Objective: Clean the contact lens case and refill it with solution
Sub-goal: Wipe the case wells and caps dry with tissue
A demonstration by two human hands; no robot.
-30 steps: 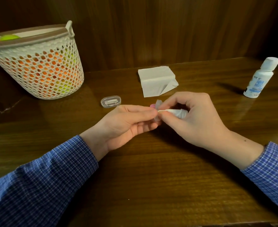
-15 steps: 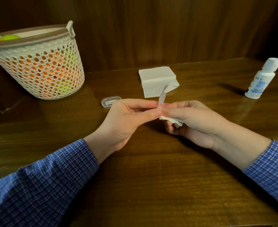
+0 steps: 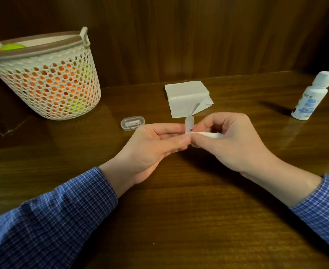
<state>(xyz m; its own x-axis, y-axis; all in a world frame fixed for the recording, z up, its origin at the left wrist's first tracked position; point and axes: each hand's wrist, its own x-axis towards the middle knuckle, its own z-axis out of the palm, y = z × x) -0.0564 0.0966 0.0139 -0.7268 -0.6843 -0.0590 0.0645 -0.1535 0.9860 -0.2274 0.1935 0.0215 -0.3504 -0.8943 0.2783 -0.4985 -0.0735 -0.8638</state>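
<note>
Item 1. Contact lens case [image 3: 189,124]: small, translucent moulded plastic, smooth and rounded; held upright at frame centre, above the tabletop [image 3: 179,210]. Left hand [image 3: 156,144] pinches its lower part between thumb and curled fingers [image 3: 166,126].

Item 2. Tissue wad [image 3: 208,135]: white, soft, rolled to a blunt point; gripped by the right hand [image 3: 229,140], fingers curled round it, tip pressed against the case.

Item 3. Solution bottle [image 3: 311,97]: white opaque plastic, cylindrical, blue label, cap on; at 2 o'clock, well apart from the hands.

Item 4. Tissue stack [image 3: 187,98]: folded matte paper, one corner lifted; at 12 o'clock.

Item 5. Clear capsule box [image 3: 132,123]: oval, glossy, closed; at 10 o'clock, near the left hand.

Item 6. Perforated basket [image 3: 49,82]: pale lattice plastic, orange and green contents; at 10 o'clock, far.

Risks, judged: the slick case could squirt out of so narrow a pinch if wiping pressure runs sideways; damp tissue may shed lint inside the well; hard twisting could strain a hinged lid. Whether the well is dry cannot be told.
</note>
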